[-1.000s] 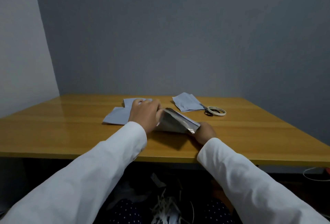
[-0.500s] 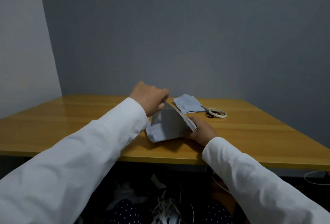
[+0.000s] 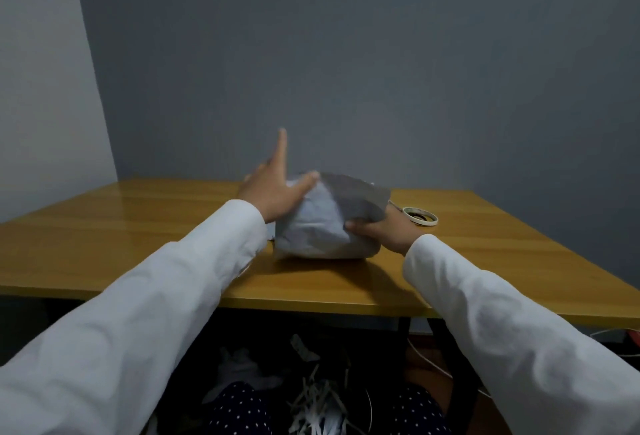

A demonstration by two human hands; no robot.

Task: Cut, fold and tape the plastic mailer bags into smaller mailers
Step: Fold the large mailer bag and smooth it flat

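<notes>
Grey-blue wall behind, paler wall at left; wooden table with an orange-brown top fills the middle of the head view.

Nearest: under the table edge, dark fabric with white dots and a heap of white shredded strips on the dark floor. Thin white cable at near right, below the table.

Both arms in white long sleeves reach forward over the near edge.

Mid table: pale grey-blue plastic mailer bag, crumpled and puffed up, its bottom resting on the tabletop, well in from the near edge. Upper right flap shows a darker grey inner face.

Right hand grips the bag's right side, thumb pressed onto the front face, fingers hidden behind.

Left hand lies spread wide against the bag's upper left, thumb along the top fold, index finger pointing straight up, the others splayed away. Holds nothing; flat contact only.

Farther right: white roll of adhesive tape lies flat on the table, just beyond the right hand.
</notes>
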